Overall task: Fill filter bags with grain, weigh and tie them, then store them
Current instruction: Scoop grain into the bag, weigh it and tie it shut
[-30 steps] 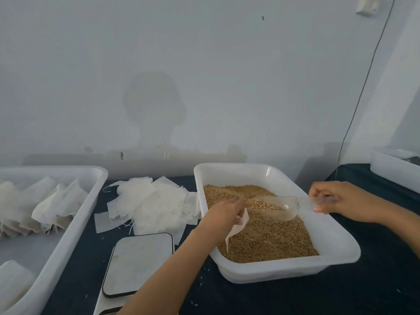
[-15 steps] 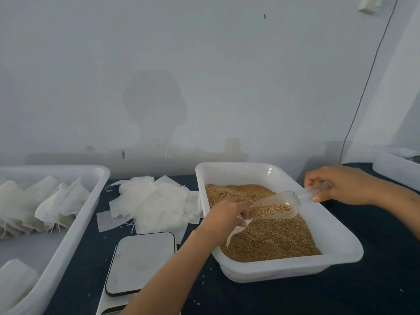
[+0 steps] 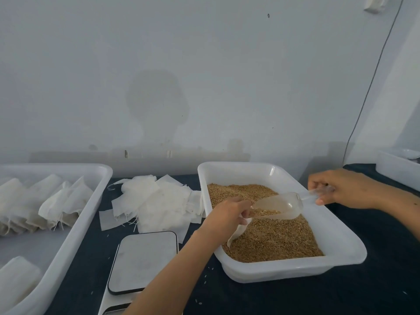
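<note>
Golden-brown grain (image 3: 272,237) fills the white tub (image 3: 295,269) at lower centre-right. The scoop (image 3: 279,204) above it is clear plastic — see-through. White filter bags (image 3: 156,201) lie at centre on a dark navy tablecloth (image 3: 375,280). At lower centre, the scale (image 3: 143,260) shows a pale grey plate with a black rim. The wall (image 3: 204,76) is plain pale grey-blue.

Black cable (image 3: 372,73) down pale wall (image 3: 204,64)
</note>
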`<state>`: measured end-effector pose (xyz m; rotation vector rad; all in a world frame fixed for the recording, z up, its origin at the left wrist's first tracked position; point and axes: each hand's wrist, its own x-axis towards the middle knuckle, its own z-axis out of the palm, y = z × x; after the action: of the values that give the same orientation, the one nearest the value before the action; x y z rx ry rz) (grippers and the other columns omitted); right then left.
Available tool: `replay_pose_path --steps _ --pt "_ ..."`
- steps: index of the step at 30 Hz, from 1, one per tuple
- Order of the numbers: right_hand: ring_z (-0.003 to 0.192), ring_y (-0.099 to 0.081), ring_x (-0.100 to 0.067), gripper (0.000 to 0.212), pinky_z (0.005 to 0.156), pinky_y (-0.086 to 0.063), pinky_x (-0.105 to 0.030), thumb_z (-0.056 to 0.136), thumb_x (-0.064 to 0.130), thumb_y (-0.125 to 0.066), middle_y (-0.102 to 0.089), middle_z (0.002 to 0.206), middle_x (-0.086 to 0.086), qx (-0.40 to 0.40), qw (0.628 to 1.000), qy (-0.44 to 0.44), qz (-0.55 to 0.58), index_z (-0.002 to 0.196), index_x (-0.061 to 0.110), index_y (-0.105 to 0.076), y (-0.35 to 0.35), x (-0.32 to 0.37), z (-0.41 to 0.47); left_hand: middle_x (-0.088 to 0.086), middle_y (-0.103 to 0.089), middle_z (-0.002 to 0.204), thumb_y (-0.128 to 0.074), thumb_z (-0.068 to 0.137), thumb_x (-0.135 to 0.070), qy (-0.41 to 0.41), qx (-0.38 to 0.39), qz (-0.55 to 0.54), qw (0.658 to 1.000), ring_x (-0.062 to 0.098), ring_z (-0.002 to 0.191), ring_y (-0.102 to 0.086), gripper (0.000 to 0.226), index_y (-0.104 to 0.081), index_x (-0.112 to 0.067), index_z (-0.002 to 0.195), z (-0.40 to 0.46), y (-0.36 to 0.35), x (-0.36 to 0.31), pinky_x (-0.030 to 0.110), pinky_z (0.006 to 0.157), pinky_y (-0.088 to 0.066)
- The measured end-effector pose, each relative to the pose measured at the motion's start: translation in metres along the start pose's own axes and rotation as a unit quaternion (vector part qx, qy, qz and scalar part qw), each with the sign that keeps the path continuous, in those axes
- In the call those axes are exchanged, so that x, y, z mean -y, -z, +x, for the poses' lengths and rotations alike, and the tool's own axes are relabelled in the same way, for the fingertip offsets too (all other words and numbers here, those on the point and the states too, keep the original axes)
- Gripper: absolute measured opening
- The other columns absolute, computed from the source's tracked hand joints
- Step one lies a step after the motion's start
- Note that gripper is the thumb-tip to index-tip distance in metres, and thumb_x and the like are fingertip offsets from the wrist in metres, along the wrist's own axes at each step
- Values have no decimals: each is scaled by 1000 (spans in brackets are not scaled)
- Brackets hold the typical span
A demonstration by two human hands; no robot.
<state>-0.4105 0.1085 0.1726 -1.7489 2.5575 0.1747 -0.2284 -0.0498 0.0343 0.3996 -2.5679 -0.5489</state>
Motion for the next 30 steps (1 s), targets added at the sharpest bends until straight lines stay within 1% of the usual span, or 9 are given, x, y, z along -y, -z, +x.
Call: replay_pose_path --steps 4,6,9,15,20,22,27,29,30 --pt "89 -57 -8 12 82 -45 -33 86 23 -66 -63 91 9 -3 999 -3 53 85 28 -56 -10 -12 0 6 -54 93 -56 90 0 14 -10 18 1000 12 80 -40 16 -46 -12 85 1 -4 2 20 67 -34" --pt "84 -59 -10 10 79 -47 -29 87 17 -65 -64 88 3 6 993 -1 118 87 22 -57 -16 -17 0 3 -50 89 -51 92 2 28 -24 21 999 10 75 -38 22 -40 -16 87 1 -6 4 14 60 -31" --pt "75 -56 -8 9 69 -43 -20 89 10 -61 -63 83 -1 45 977 -14 207 91 15 -54 -30 -21 1 5 -50 89 -46 94 2 41 -41 17 998 11 75 -38 21 -35 -15 91 0 -7 5 16 58 -29" --pt "88 -52 -18 7 83 -47 -34 94 8 -51 -57 96 -8 63 963 -71 254 91 12 -46 -63 -12 11 5 -45 85 -42 94 4 63 -42 -10 997 13 75 -41 22 -31 -15 96 -1 -7 7 18 66 -34" --pt "68 -43 -7 16 56 -35 -14 98 15 -45 -49 83 2 60 977 -87 187 88 21 -35 -93 8 27 8 -50 92 -41 95 2 96 -54 -55 992 16 81 -45 21 -30 -16 94 0 -5 8 28 68 -39" --pt "65 -40 -3 12 53 -32 -13 99 19 -46 -45 80 6 59 984 -83 149 93 19 -35 -105 12 33 11 -55 96 -41 95 1 105 -62 -71 990 22 84 -51 20 -31 -16 93 0 -4 7 34 72 -44" --pt "78 -46 -4 18 66 -38 -14 95 21 -52 -49 93 5 48 985 -82 146 83 25 -39 -128 19 41 8 -54 92 -40 98 -4 130 -74 -122 981 23 83 -51 14 -35 -16 91 0 -2 11 40 74 -46" --pt "95 -49 -11 8 82 -42 -22 95 29 -52 -49 108 3 31 989 -86 116 93 25 -44 -132 22 42 1 -49 84 -41 98 -7 132 -91 -168 973 15 75 -44 20 -34 -20 85 0 -1 12 34 71 -43" --pt "105 -47 -14 13 91 -41 -28 95 33 -51 -47 116 3 16 991 -79 103 103 25 -45 -132 24 42 -3 -46 81 -43 98 -7 131 -101 -199 966 10 72 -41 24 -34 -22 81 -1 2 11 26 69 -41"
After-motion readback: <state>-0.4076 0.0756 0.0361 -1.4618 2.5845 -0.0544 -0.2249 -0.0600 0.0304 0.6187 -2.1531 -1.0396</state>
